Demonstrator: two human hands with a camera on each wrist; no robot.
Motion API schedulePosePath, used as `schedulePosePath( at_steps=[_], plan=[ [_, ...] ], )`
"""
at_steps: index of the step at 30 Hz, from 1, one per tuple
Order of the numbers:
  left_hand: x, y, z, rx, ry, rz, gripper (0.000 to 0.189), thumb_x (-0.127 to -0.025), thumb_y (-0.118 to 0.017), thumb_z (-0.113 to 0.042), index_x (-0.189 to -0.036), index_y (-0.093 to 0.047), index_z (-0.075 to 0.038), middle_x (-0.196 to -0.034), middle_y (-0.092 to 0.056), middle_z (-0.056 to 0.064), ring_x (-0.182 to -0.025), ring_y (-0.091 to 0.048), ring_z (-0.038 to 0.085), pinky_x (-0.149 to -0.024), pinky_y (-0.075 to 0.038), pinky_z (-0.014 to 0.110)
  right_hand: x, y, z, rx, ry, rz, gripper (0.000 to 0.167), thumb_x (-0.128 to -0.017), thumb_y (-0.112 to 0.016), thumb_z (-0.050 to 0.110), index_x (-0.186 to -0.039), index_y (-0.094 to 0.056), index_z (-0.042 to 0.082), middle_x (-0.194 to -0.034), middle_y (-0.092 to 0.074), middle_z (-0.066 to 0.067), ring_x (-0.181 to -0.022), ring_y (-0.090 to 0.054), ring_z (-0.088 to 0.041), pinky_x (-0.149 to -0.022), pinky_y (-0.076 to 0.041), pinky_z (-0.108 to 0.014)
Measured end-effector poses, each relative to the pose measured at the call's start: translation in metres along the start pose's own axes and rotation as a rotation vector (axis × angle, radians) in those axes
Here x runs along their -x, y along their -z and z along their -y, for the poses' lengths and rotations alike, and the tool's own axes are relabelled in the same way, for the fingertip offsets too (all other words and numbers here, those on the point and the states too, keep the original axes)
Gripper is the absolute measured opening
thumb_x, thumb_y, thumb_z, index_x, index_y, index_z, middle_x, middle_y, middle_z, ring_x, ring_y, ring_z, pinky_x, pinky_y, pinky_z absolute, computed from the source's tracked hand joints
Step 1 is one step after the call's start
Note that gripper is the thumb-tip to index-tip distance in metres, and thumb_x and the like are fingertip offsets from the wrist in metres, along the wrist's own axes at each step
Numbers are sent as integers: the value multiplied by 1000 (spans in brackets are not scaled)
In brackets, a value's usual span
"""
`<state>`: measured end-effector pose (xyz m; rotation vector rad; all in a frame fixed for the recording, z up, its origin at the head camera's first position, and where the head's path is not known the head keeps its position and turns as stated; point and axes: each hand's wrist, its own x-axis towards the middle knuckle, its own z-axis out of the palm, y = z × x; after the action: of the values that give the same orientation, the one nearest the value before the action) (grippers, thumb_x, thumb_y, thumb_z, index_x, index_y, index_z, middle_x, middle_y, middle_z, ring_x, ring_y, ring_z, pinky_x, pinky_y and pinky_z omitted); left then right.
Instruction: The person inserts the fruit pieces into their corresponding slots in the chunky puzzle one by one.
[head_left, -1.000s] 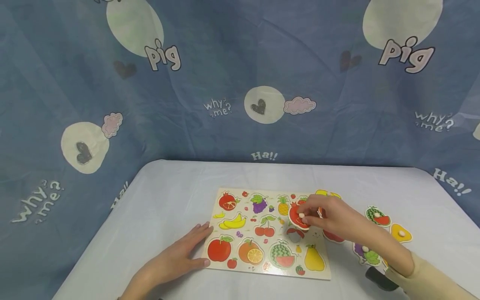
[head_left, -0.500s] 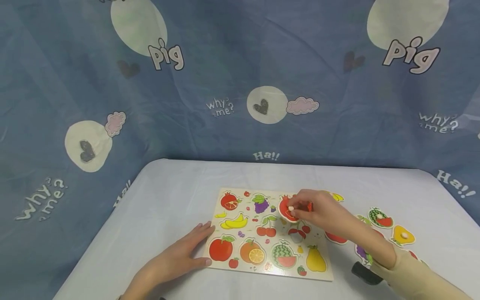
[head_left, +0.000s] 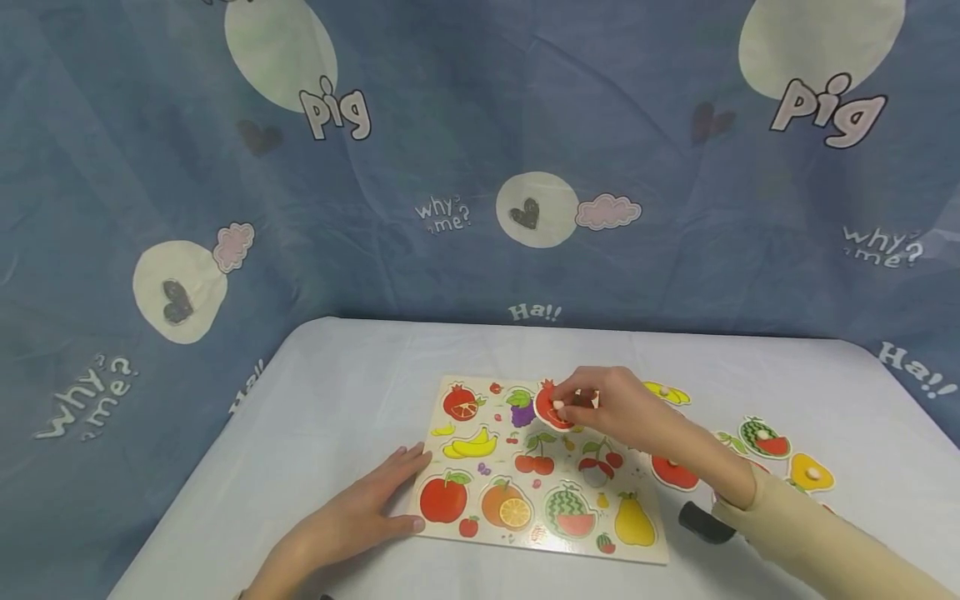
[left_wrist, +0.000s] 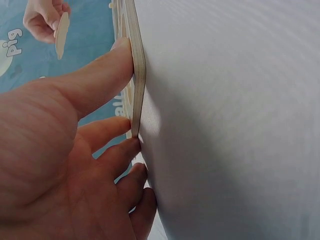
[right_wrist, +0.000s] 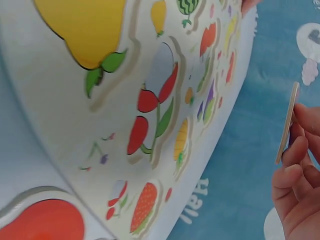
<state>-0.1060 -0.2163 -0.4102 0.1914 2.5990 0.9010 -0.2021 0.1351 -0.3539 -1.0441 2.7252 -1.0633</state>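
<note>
My right hand [head_left: 626,408] pinches a red pomegranate puzzle piece [head_left: 547,408] by its small white knob. The piece is tilted above the back of the wooden fruit board [head_left: 622,482], overlapping the grape picture in the head view. Seen edge-on in the right wrist view, the thin piece [right_wrist: 287,122] is well off the board. At the board's left edge lies my left hand [head_left: 360,512], fingers extended and spread. The left wrist view has its thumb [left_wrist: 105,75] against the board's side, with the other fingertips along the edge and the cloth.
Loose knobbed pieces lie right of the board: a banana [head_left: 667,393], a red apple [head_left: 673,472], a watermelon [head_left: 765,437] and a yellow pear [head_left: 812,473]. My right sleeve [head_left: 802,533] covers some others. Behind the white table [head_left: 375,358] hangs a blue printed curtain [head_left: 405,275].
My right hand has carried the pomegranate piece leftward and a little farther back over the board, from the pineapple side to the grapes. The left hand has stayed at the board's edge.
</note>
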Motion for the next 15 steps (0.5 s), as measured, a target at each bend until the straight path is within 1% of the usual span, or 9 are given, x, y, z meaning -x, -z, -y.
schedulePosePath(
  at_steps=[5, 7, 9, 15],
  plan=[
    [2, 1, 0, 3, -30, 0, 83, -78, -80, -41, -150, -43, -24, -158, -33, -2, -147, -20, 27, -112, -25, 60, -9, -2, 1, -1, 14, 17, 17, -88, -76, 15, -104, -75, 18, -88, -66, 14, -77, -58, -10, -63, -52, -24],
    [2, 2, 0, 2, -32, 1, 83, -78, -80, -41, -150, -43, -23, -158, -33, -2, -147, -20, 27, -111, -25, 60, -13, -3, 2, -12, 8, 32, 16, -88, -75, 15, -104, -75, 17, -88, -66, 13, -77, -58, -10, -63, -52, -25],
    [2, 2, 0, 2, -33, 3, 82, -79, -80, -41, -150, -43, -23, -158, -33, -1, -147, -20, 27, -111, -25, 61, -16, -3, 2, -23, -11, 49, 16, -89, -75, 15, -105, -75, 18, -88, -67, 13, -77, -58, -11, -62, -52, -26],
    [1, 2, 0, 0, -8, 4, 82, -78, -80, -41, -150, -43, -24, -158, -33, -1, -148, -20, 27, -111, -26, 61, -28, -6, 6, -28, -66, 78, 17, -88, -76, 16, -105, -76, 20, -89, -68, 13, -77, -57, -13, -62, -52, -27]
  ],
)
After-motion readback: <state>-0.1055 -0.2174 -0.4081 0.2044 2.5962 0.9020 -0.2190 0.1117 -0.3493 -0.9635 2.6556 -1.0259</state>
